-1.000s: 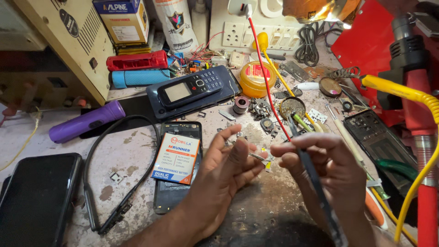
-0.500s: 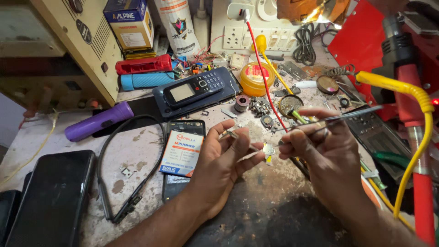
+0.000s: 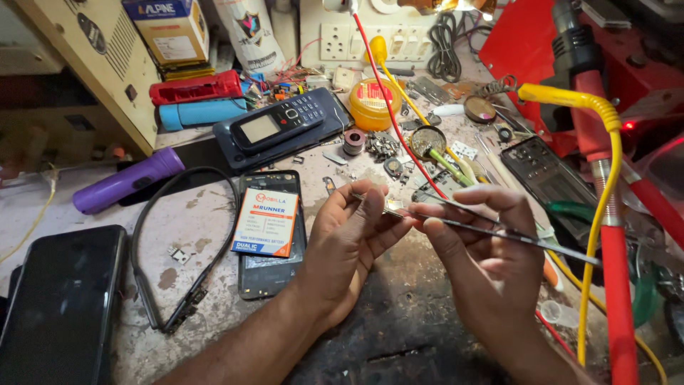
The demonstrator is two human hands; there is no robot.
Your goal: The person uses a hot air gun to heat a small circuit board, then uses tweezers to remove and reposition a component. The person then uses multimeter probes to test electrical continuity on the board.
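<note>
A white-and-orange labelled flat battery pack (image 3: 266, 222) lay left of the left hand (image 3: 353, 246), which pinched a small metal part (image 3: 392, 208); the right hand (image 3: 484, 264) gripped thin metal tweezers (image 3: 499, 232).

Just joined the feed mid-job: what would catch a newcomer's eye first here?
At centre, the left hand pinches a small metal part while the right hand holds thin metal tweezers to it. Left of them, a white and orange phone battery lies on an opened dark phone; a yellow cable arches at right.

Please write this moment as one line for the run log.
left hand: holds small metal part | right hand: holds tweezers, tips at part
</note>
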